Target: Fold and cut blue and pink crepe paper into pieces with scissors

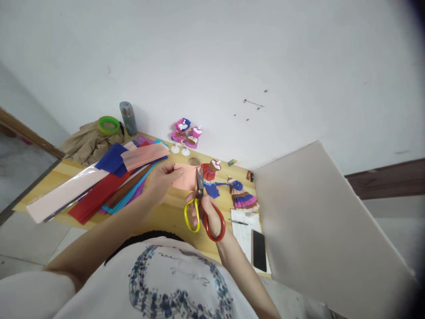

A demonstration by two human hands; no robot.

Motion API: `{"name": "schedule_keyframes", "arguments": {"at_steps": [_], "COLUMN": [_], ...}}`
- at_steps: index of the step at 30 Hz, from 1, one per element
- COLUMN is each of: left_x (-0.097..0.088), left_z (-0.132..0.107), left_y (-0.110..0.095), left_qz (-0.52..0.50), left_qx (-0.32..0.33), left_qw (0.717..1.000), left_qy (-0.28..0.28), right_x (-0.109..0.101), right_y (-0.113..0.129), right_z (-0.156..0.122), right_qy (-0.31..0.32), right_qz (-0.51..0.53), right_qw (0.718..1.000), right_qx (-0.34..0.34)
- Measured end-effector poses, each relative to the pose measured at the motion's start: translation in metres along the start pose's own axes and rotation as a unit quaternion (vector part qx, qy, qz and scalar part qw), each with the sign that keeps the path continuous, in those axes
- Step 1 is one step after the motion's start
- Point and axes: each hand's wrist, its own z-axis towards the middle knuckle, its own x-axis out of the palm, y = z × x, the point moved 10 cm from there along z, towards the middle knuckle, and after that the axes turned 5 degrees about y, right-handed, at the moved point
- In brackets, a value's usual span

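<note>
My left hand (163,177) pinches the left side of a small piece of peach crepe paper (184,178) above the wooden table. In my right hand (210,212) is a pair of scissors (200,191) with one yellow and one red handle loop. The dark blades point away from me and reach the paper's right edge; whether they are parted on the paper is hard to make out. Just beyond lie a red paper dress on a small form (211,170) and a scrap of blue paper (212,189).
Strips of coloured crepe paper (96,195) cover the table's left side. Behind them are a tan cloth (83,144), a green tape roll (108,126) and a flask (128,118). To the right lie a layered paper dress (243,195), a phone (259,250) and an upright white panel (308,221).
</note>
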Motion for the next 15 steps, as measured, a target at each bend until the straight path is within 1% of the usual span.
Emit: {"name": "schedule_keyframes", "arguments": {"at_steps": [5,8,9,11,14,15], "left_x": [0.004,0.004,0.003,0.002,0.004,0.007], "left_z": [-0.001,-0.001,-0.001,0.000,0.000,0.000], "left_y": [-0.002,-0.005,-0.007,-0.010,-0.010,-0.009], "left_qz": [0.032,0.063,0.072,0.087,0.093,0.091], "left_qx": [0.019,0.033,0.040,0.052,0.050,0.045], "left_qw": [0.999,0.997,0.997,0.995,0.994,0.995], "left_qy": [0.008,0.002,-0.001,-0.004,0.009,0.018], "right_x": [0.002,0.001,-0.002,-0.014,-0.039,-0.044], "right_y": [0.000,-0.001,-0.001,0.003,0.018,0.023], "right_z": [0.000,-0.001,-0.001,-0.002,-0.005,-0.006], "right_qy": [0.016,0.020,0.012,-0.039,-0.160,-0.186], "right_qz": [-0.021,-0.072,-0.093,-0.123,-0.129,-0.124], "right_qw": [1.000,0.997,0.996,0.992,0.975,0.969], "right_qx": [0.001,0.007,0.007,-0.010,-0.083,-0.105]}}
